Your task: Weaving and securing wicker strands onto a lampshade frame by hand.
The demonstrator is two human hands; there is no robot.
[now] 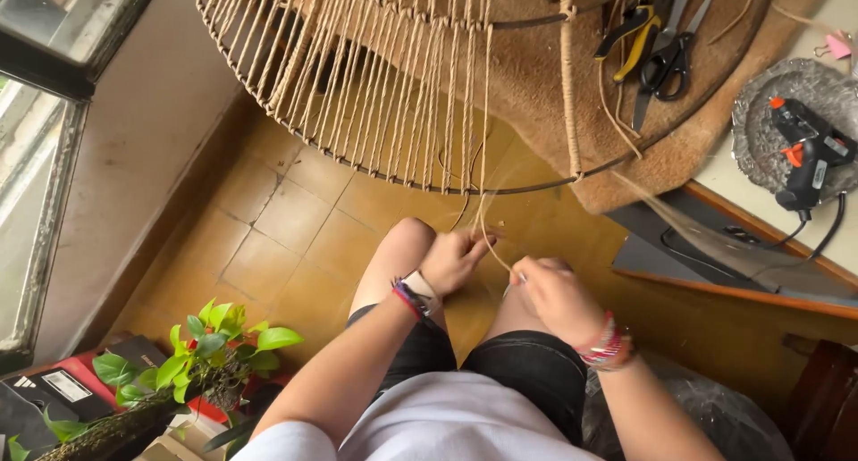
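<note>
floor: ochre tiles (268, 238), a window (36, 157) left of the wire hoop (429, 180)
tabletop: pale tabletop (760, 184) right of the hoop, brown mat (554, 77) under it
cord: tan cord (485, 157) runs straight down from the hoop to the hands, long axis near vertical
left hand: left hand (453, 260) below the hoop, grip pinching the cord
right hand: right hand (556, 296), grip pressed together on the cord
tray: silver tray (760, 130) holds a black glue gun (809, 153)
mat: scissors (670, 54) and pliers (635, 28)
plant: green plant (210, 354) lower left of the hoop
</note>
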